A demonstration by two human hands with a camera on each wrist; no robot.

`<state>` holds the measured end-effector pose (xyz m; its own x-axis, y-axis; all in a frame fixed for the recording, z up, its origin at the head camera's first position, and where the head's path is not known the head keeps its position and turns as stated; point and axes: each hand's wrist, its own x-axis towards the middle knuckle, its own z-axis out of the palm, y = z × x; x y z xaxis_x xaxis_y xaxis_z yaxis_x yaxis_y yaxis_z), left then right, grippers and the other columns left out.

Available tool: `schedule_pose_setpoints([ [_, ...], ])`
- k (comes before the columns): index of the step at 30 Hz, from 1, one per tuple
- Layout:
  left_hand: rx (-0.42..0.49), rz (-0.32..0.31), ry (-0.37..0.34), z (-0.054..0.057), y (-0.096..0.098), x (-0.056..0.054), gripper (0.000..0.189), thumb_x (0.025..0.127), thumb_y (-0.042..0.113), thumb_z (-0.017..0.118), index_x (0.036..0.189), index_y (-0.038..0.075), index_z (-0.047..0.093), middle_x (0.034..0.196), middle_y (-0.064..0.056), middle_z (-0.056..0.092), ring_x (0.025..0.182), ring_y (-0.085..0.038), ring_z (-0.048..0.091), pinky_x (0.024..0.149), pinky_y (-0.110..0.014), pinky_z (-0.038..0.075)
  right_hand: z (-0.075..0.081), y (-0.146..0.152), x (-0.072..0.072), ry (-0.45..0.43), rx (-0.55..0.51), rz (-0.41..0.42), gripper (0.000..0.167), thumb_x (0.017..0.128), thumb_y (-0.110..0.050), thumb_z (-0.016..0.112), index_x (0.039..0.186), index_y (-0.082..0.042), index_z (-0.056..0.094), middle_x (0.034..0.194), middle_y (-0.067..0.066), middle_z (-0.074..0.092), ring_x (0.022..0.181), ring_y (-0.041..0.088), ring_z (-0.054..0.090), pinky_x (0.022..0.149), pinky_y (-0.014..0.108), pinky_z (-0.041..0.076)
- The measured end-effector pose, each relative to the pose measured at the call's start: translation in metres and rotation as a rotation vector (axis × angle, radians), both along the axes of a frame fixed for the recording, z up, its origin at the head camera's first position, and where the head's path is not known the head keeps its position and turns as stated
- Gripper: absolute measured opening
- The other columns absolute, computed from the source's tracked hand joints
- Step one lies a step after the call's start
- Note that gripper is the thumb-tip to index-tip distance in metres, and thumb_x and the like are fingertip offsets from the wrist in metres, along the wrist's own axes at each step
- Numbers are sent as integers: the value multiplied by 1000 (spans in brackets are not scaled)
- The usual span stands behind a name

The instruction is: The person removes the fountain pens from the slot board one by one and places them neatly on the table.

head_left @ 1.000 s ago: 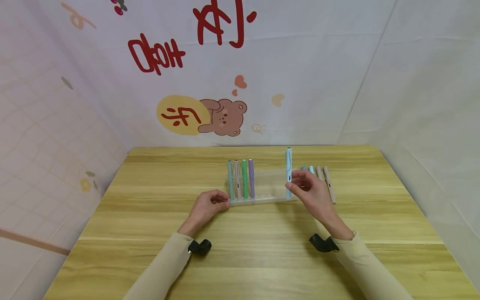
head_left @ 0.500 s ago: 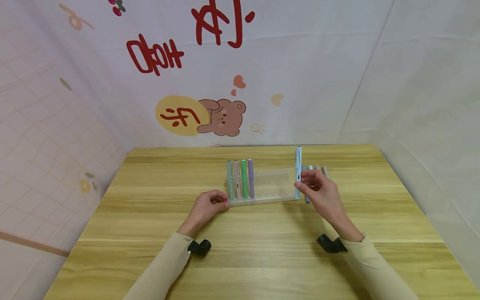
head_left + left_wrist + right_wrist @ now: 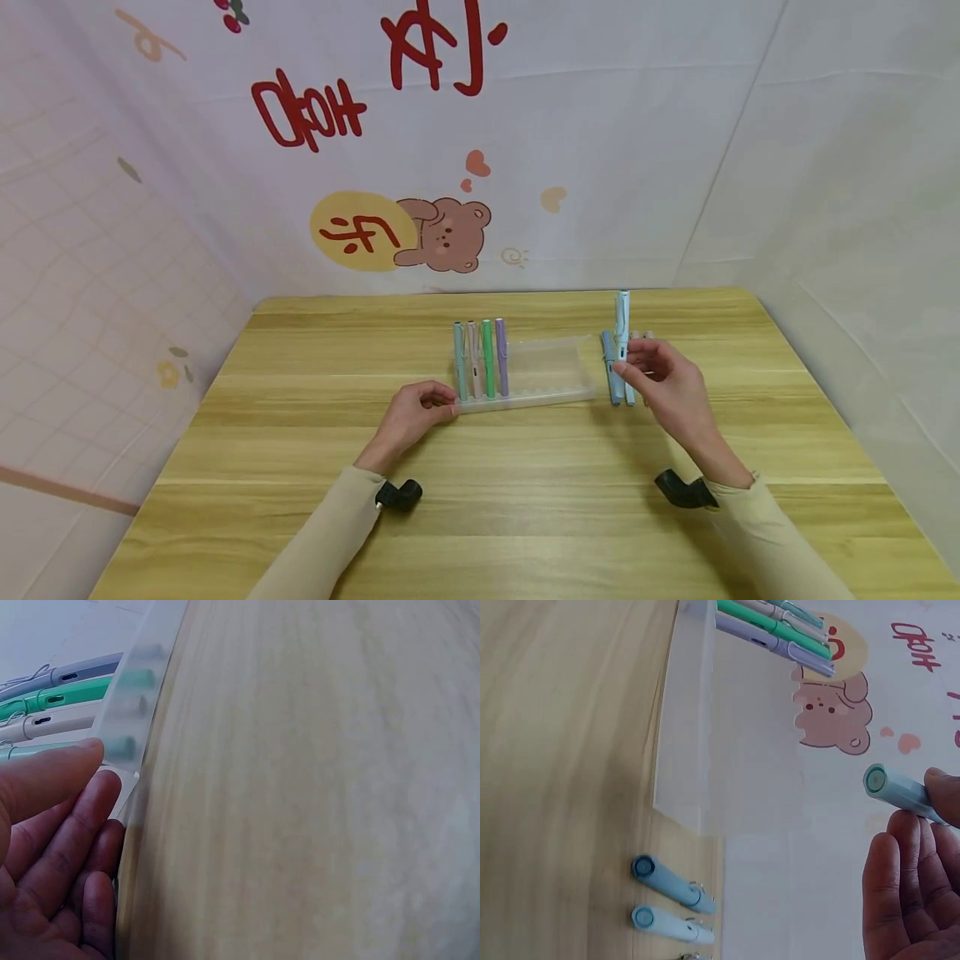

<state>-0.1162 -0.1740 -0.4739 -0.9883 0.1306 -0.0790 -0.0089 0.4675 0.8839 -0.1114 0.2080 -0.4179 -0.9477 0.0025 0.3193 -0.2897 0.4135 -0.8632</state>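
Observation:
My right hand (image 3: pixel 671 392) pinches a light blue pen (image 3: pixel 622 317) between thumb and fingers, holding it nearly upright. In the right wrist view the round end of this light blue pen (image 3: pixel 896 789) stands clear of the table. At the left end of a clear plastic pen rack (image 3: pixel 547 398), my left hand (image 3: pixel 408 417) grips the corner, thumb in front. Four slots at that end carry a teal pen (image 3: pixel 461 367), a beige pen (image 3: pixel 474 367), a green pen (image 3: pixel 490 362) and a purple pen (image 3: pixel 503 362).
Right of the rack lie a darker blue pen (image 3: pixel 608 354) and another light blue pen (image 3: pixel 630 397). Two pinkish pens (image 3: pixel 648 336) lie partly hidden behind my right hand. A printed white cloth (image 3: pixel 622 167) hangs behind the wooden table (image 3: pixel 480 517).
My right hand has carried the light blue pen rightward, from in front of the rack's right end to over the lying pens. My left hand has stayed at the rack's corner.

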Motion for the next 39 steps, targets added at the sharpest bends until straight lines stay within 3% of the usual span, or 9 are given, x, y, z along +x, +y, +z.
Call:
schedule_pose_setpoints([
  [23,0,7,-17,-2,-2,1,14,91,12,81,103,7,76,97,0,73,87,-15,64,80,-33,50,-17,52,0,-61,137,-118,35,97,-20,76,123,2,67,101,3,71,86,-7,62,72,11,48],
  [31,-1,-1,-5,-1,-2,-1,14,92,12,80,103,7,76,96,0,73,87,-15,65,81,-33,51,-23,67,-5,-85,165,-121,37,98,-26,74,123,1,67,95,-16,67,85,-8,61,67,14,51],
  [39,4,-11,-1,0,-1,-1,14,92,12,80,104,7,76,97,0,73,89,-15,66,82,-34,52,-28,78,-8,-107,159,-116,39,99,-25,73,124,4,65,95,-18,65,85,-8,61,67,19,55],
])
